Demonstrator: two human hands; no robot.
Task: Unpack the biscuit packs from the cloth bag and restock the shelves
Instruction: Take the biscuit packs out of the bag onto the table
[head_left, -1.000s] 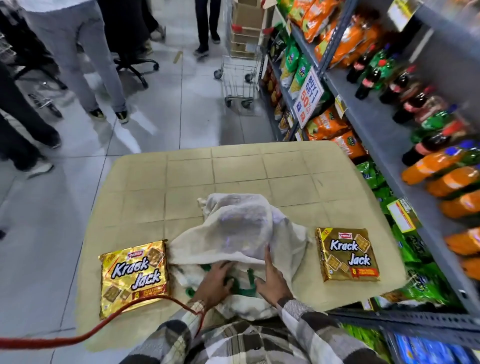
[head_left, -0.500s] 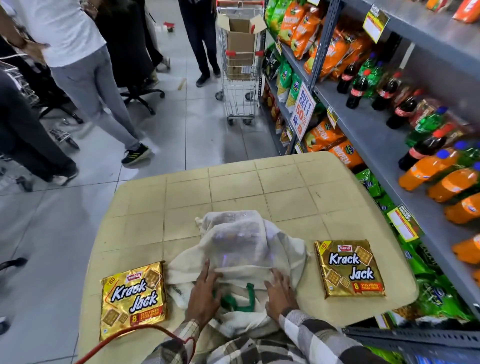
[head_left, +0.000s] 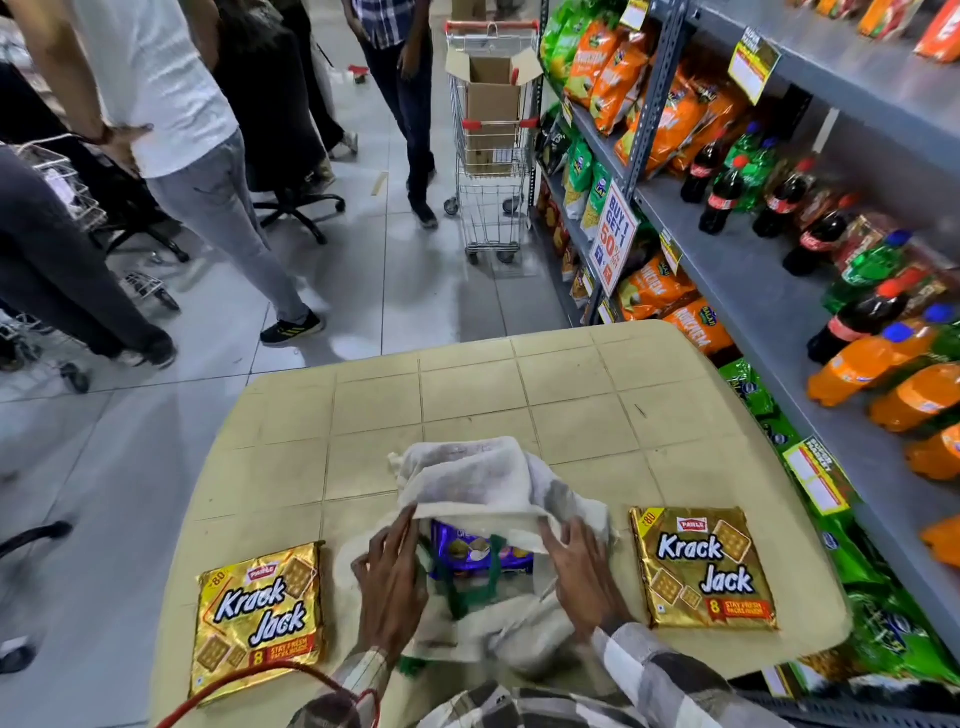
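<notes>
A white cloth bag (head_left: 483, 478) with green handles lies on the beige table (head_left: 467, 395), its mouth facing me. My left hand (head_left: 389, 582) grips the left edge of the mouth and my right hand (head_left: 582, 571) grips the right edge, holding it apart. Inside, a purple biscuit pack (head_left: 478, 551) shows. One gold Krack Jack pack (head_left: 260, 616) lies flat to the left of the bag, another Krack Jack pack (head_left: 701, 569) to the right.
Grey shelves (head_left: 769, 301) on the right hold soda bottles, orange drinks and snack bags. A shopping trolley (head_left: 491, 156) with a cardboard box stands ahead. Several people stand on the tiled floor at left, by an office chair. A red cord (head_left: 249, 680) crosses the table's near edge.
Both hands have gone from resting on the bag to pulling its mouth apart, exposing the purple pack inside. The view has tilted upward, showing more of the aisle.
</notes>
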